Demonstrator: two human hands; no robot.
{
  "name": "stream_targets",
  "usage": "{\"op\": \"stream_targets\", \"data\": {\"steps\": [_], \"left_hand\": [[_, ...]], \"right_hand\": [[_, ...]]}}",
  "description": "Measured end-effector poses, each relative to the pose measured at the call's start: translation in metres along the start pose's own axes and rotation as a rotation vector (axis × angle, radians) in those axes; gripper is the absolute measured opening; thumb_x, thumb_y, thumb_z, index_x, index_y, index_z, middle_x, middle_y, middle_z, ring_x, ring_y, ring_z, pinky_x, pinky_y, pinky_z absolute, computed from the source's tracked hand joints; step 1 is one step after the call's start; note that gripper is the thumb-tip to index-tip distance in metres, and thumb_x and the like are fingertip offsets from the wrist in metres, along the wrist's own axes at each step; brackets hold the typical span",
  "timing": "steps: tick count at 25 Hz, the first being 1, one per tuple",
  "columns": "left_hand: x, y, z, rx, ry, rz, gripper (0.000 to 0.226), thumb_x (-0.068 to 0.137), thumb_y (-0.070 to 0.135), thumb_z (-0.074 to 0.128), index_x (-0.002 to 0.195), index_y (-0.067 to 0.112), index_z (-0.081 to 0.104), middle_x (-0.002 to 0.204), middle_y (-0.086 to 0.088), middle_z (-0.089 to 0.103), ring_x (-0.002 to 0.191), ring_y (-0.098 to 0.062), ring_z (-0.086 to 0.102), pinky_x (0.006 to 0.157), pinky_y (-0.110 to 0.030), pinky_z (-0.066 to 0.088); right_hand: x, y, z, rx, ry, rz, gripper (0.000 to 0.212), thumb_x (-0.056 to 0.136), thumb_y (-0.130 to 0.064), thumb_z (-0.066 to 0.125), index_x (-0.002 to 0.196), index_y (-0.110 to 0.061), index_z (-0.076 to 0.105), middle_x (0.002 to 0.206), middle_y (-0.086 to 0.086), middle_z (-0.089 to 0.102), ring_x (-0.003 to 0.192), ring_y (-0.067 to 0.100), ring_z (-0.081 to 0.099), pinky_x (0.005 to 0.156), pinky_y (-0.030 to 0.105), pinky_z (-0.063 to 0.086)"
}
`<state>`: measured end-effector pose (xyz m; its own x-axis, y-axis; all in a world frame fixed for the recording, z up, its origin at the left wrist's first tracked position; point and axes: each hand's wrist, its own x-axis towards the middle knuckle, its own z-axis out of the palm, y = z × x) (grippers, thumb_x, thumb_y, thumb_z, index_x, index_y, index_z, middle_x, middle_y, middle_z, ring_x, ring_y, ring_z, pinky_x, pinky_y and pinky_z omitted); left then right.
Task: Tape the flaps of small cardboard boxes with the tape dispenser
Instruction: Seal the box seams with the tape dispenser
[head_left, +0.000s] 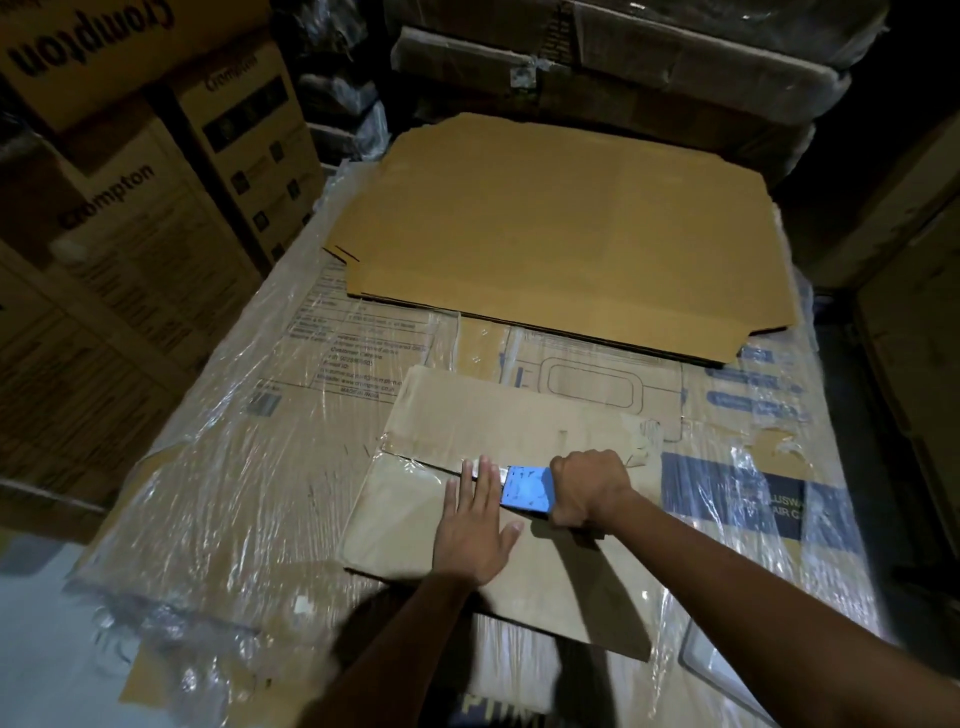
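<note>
- The small cardboard box (441, 519) lies flattened on a plastic-wrapped stack of cartons (208, 493), near its front edge.
- Right hand (589, 486): grip wrapped around the blue tape dispenser (527, 491) at the flap seam.
- Left hand (475, 525): fingers straight, pressing the flap just beside the dispenser.
- A larger flat cardboard sheet (561, 234) lies beyond.

You see a dim scene, lit from your head; glare on the wrap (218, 467), dark, bent edges.

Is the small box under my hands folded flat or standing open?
Folded flat: the small box lies level on the wrapped cartons, left hand pressing it.
</note>
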<state>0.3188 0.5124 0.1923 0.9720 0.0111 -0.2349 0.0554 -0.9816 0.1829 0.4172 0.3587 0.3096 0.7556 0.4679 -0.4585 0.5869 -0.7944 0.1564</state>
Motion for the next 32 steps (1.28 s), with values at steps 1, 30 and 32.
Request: {"op": "stream_targets", "data": {"steps": [1,30,32], "left_hand": [[0.000,0.000,0.000,0.003,0.001,0.004,0.084,0.090,0.060,0.034,0.151,0.004,0.025,0.158,-0.014,0.028,0.144,-0.036,0.027,0.113,-0.048,0.016],[-0.007,0.052,-0.016,-0.051,0.026,0.061,0.092,0.084,0.066,0.012,0.153,0.011,-0.015,0.158,-0.005,-0.026,0.148,-0.022,-0.022,0.119,-0.037,-0.015],[-0.005,0.058,-0.010,-0.026,0.022,0.155,0.097,0.085,0.071,0.020,0.155,0.010,-0.005,0.160,-0.005,-0.018,0.150,-0.024,-0.013,0.120,-0.040,-0.011]], "right_hand": [[-0.001,0.001,0.001,0.008,0.000,-0.004,0.051,0.077,-0.049,0.063,0.117,-0.018,0.056,0.107,0.003,0.065,0.096,0.024,0.063,0.072,0.029,0.036],[-0.065,0.144,0.128,0.555,-0.102,0.141,0.050,0.067,-0.064,0.064,0.101,-0.029,0.051,0.101,-0.003,0.068,0.095,0.018,0.067,0.071,0.029,0.055],[-0.058,0.117,0.117,0.554,-0.069,0.109,0.047,0.073,-0.056,0.069,0.104,-0.024,0.055,0.102,-0.001,0.068,0.097,0.020,0.066,0.073,0.031,0.055]]}}
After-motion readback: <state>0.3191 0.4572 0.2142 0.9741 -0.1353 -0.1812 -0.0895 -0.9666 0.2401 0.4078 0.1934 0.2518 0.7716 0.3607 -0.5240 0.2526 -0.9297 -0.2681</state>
